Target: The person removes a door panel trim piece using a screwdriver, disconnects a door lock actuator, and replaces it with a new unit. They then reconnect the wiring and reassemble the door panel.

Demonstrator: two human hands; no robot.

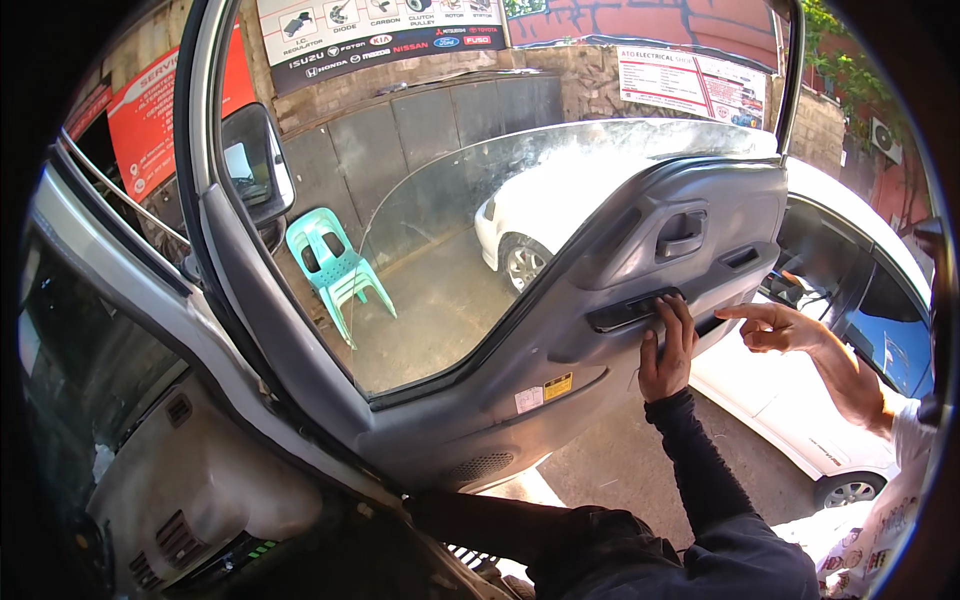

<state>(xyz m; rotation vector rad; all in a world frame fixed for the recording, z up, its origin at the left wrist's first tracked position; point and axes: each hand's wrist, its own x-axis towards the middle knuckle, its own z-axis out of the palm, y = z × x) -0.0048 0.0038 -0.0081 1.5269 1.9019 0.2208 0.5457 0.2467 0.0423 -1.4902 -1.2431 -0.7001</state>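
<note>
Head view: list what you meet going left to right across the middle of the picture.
Side mirror → green plastic chair → door handle recess → left hand on the grey door panel → another person's pointing hand.
</note>
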